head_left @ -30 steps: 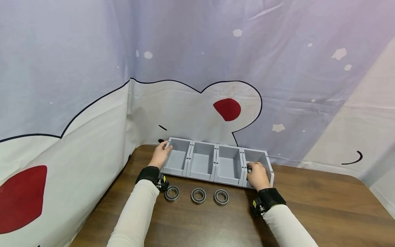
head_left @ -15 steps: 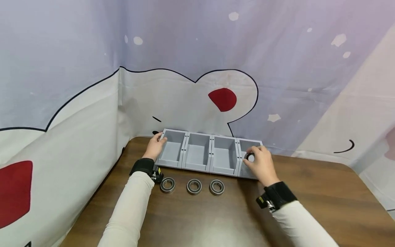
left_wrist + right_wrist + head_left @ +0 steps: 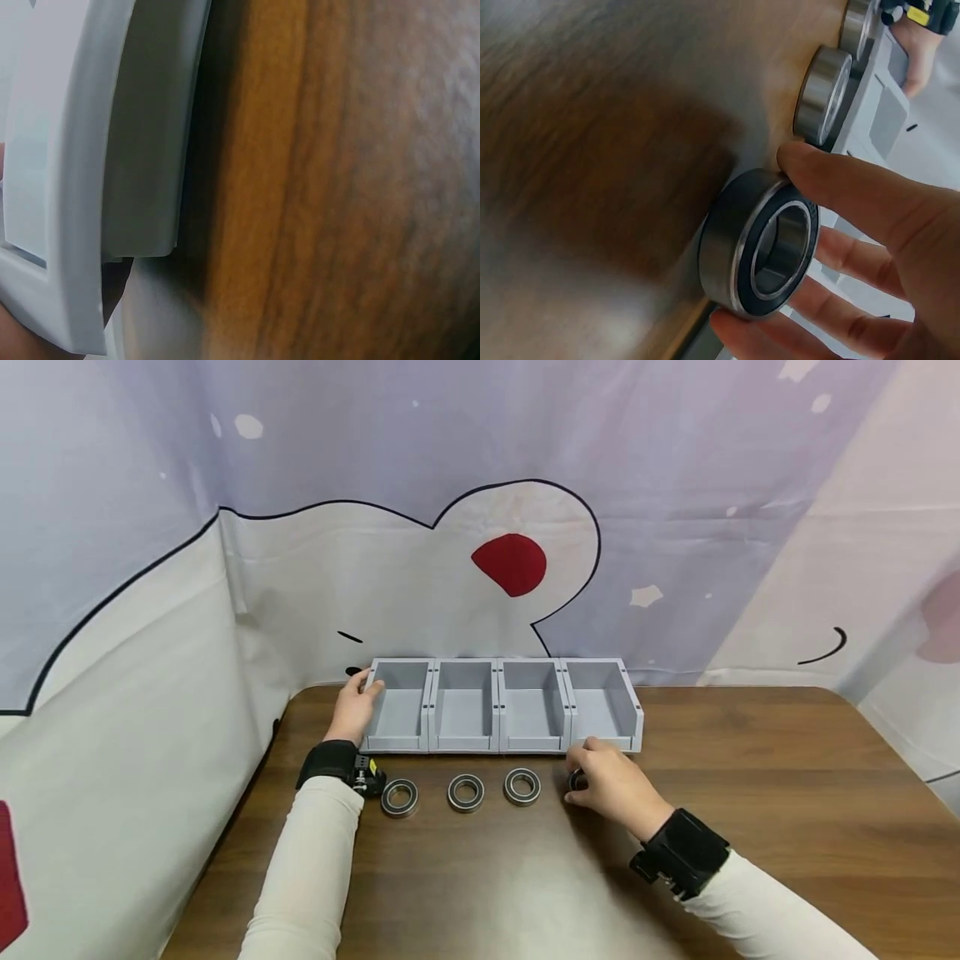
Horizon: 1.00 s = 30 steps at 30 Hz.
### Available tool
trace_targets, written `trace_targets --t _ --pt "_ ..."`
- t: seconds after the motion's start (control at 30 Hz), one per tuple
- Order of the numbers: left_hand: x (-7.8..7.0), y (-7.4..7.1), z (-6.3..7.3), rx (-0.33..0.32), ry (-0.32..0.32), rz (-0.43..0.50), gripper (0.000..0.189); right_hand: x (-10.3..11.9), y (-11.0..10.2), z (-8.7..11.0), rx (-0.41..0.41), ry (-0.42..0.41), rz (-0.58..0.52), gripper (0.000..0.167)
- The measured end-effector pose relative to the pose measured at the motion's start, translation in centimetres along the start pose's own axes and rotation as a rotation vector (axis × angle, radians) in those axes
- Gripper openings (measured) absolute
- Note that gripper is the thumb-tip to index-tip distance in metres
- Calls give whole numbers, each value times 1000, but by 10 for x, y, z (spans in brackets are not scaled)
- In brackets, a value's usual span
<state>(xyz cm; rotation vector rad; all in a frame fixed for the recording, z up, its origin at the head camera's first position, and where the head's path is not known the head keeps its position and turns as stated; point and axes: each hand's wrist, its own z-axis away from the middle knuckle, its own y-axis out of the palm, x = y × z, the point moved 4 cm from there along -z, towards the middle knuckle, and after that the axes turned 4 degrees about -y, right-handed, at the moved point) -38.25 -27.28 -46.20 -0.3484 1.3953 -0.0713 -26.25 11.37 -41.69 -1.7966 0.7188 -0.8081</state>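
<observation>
My right hand (image 3: 618, 783) pinches a metal ball bearing (image 3: 731, 232) with a dark seal, thumb on one side and fingers on the other, at the table just before the rightmost bin. Three more bearings lie flat in a row to its left: a near one (image 3: 508, 787), a middle one (image 3: 452, 794) and a far-left one (image 3: 386, 798). Behind them stands a joined row of grey plastic bins (image 3: 465, 745). My left hand (image 3: 352, 708) grips the left wall of the leftmost bin, thumb over the rim; the left wrist view shows that bin's edge (image 3: 79, 187) close up.
The brown wooden table (image 3: 480, 893) reaches back to a printed cloth curtain (image 3: 360, 577), which hangs close behind the bins. Another stretch of curtain borders the table's left edge. Black camera bands are strapped round both wrists.
My right hand has lifted the bearing out of the rightmost bin and brought it toward me, down to the table in front. The left hand stays on the leftmost bin. The head view has shifted.
</observation>
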Motion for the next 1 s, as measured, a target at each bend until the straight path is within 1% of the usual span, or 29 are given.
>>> trace_targets --t 0.1,0.2,0.3,0.4,0.5,0.63,0.73,0.83,1.0 --pt "-1 9 6 27 -9 20 57 0 -2 10 10 5 10 37" --pt "-7 18 11 48 -5 26 57 -3 -5 19 12 25 -3 35" --pt "-13 22 15 49 6 22 57 -5 -5 24 23 36 -26 32" --pt "-14 23 19 50 -6 13 57 -4 -2 29 45 28 -40 30" --pt "-9 25 21 66 -29 9 58 -2 0 33 60 9 -39 28" --pt "-1 28 24 93 -43 34 59 -1 3 39 55 -7 -27 27" --pt "6 27 25 107 -54 41 59 1 8 41 63 -20 -24 27" --pt "13 24 25 115 -58 28 59 3 14 40 73 -21 -22 27" --pt "24 20 24 108 -63 2 59 8 23 39 86 -5 -1 27"
